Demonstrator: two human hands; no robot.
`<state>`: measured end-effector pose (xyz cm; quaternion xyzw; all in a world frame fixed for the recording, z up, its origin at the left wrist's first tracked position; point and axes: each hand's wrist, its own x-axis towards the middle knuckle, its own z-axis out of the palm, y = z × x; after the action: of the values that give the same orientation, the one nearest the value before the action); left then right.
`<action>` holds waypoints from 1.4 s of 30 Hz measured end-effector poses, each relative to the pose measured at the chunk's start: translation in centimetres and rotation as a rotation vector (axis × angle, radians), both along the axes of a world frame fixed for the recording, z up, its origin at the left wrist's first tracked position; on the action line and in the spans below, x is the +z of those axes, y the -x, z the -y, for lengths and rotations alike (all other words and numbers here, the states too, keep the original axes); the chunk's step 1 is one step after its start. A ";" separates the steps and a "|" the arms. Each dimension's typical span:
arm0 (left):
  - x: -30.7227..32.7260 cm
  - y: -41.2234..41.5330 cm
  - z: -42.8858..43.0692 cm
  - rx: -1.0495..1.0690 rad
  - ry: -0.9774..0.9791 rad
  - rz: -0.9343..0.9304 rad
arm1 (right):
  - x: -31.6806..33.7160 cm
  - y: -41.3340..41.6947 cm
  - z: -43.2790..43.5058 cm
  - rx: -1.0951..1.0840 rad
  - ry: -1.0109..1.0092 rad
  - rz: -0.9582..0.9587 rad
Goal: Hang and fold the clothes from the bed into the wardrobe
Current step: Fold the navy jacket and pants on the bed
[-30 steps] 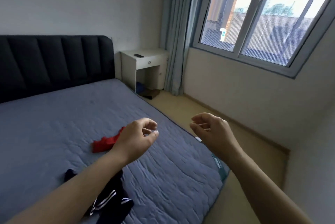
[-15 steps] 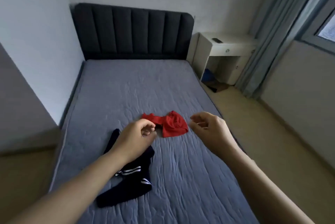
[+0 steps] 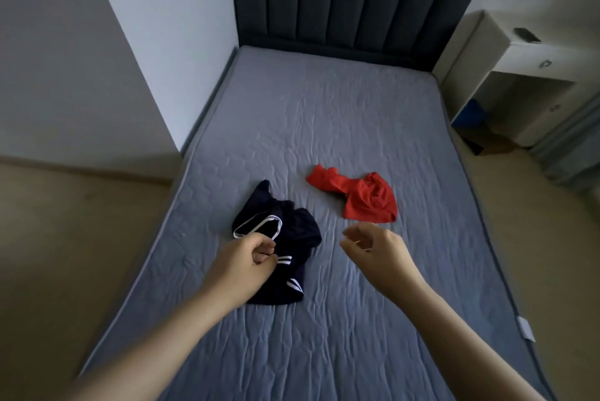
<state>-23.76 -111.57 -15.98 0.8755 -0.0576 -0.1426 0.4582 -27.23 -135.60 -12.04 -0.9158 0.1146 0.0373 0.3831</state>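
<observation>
Two bare forearms reach in from the bottom edge of the head view, over the foot of the bed (image 3: 324,128). The left hand (image 3: 248,259) hangs above the near part of a dark navy garment (image 3: 292,232). Its fingers are loosely curled inward with the thumb against them, and nothing shows in its grasp. Whether it touches the cloth beneath cannot be told. The right hand (image 3: 376,251) is released, with its fingers loosely bent, its thumb apart from them and its palm empty. It is held over bare grey mattress cover, just short of the red garment (image 3: 367,199).

The navy garment lies crumpled on the mattress, spreading from the left hand toward 12 o'clock. White stripes edge an opening and a hem. The red garment lies bunched at 1 o'clock from the right hand, and at 2 o'clock from the navy one, a gap of cover between them. Both clothes are on the near half of the bed. A small white tag (image 3: 526,327) sticks out from the mattress edge at 4 o'clock.

Tan floor (image 3: 65,238) runs along both sides. At 12 o'clock a dark padded headboard (image 3: 354,1) stands against the wall (image 3: 162,27). At 2 o'clock is a white bedside table (image 3: 526,56) with a small dark object (image 3: 526,34) on top, too blurred to name.
</observation>
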 end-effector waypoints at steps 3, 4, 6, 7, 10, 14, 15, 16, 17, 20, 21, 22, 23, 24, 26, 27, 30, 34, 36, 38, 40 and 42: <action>-3.0 -0.6 -1.7 0.012 -0.020 -0.045 | -3.1 -0.7 -1.7 0.027 0.001 -0.088; -4.0 -0.8 -2.2 0.016 -0.024 -0.068 | -4.0 -1.0 -2.2 0.024 -0.001 -0.112; -6.4 -1.4 -3.3 0.026 -0.032 -0.120 | -6.5 -1.6 -3.4 0.014 -0.007 -0.158; -7.5 -1.6 -3.8 0.032 -0.033 -0.142 | -7.5 -1.7 -3.7 0.011 -0.006 -0.176; -11.3 -2.2 -4.9 0.055 -0.059 -0.194 | -11.2 -2.7 -4.7 0.018 0.008 -0.230; -16.7 -2.3 -6.0 0.081 -0.090 -0.306 | -16.5 -3.9 -5.9 0.076 0.022 -0.305; -18.1 -2.4 -6.2 0.087 -0.102 -0.316 | -18.1 -4.3 -6.1 0.087 0.026 -0.308; -19.5 -2.6 -6.4 0.102 -0.104 -0.326 | -19.7 -4.7 -6.3 0.104 0.036 -0.314; -21.3 -2.6 -6.6 0.116 -0.112 -0.341 | -21.8 -5.1 -6.6 0.126 0.055 -0.327; -25.1 -2.9 -6.7 0.139 -0.144 -0.355 | -26.7 -6.2 -7.2 0.182 0.110 -0.369; -26.5 -3.0 -6.7 0.150 -0.158 -0.364 | -28.5 -6.6 -7.4 0.194 0.119 -0.385; -27.7 -3.3 -6.8 0.154 -0.169 -0.372 | -30.1 -7.1 -7.7 0.205 0.125 -0.393; -29.0 -3.4 -6.8 0.162 -0.174 -0.385 | -31.6 -7.5 -7.9 0.216 0.132 -0.401; -30.7 -3.5 -7.1 0.176 -0.178 -0.399 | -33.6 -8.0 -8.4 0.232 0.141 -0.404; -32.9 -4.0 -7.3 0.185 -0.183 -0.413 | -36.3 -9.0 -8.8 0.253 0.160 -0.402; -34.2 -4.1 -7.5 0.197 -0.178 -0.415 | -37.8 -9.5 -9.0 0.261 0.174 -0.396; -37.9 -4.9 -7.9 0.237 -0.157 -0.415 | -42.2 -11.7 -9.5 0.299 0.286 -0.334; -41.7 -5.8 -8.3 0.264 -0.125 -0.394 | -46.3 -14.8 -10.1 0.343 0.446 -0.267; -43.1 -6.2 -8.2 0.263 -0.125 -0.381 | -48.0 -16.3 -10.4 0.342 0.502 -0.272; -44.3 -6.6 -8.1 0.262 -0.150 -0.365 | -49.6 -17.6 -10.6 0.338 0.549 -0.276; -45.1 -6.9 -7.9 0.253 -0.161 -0.360 | -50.8 -18.4 -10.5 0.348 0.600 -0.296; -45.9 -7.1 -7.7 0.253 -0.148 -0.358 | -52.1 -18.7 -10.3 0.361 0.654 -0.334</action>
<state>-16.63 -103.89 -61.86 0.8676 0.1454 -0.2409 0.4099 -8.49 -125.31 -64.13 -0.9761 0.0186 0.2137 0.0353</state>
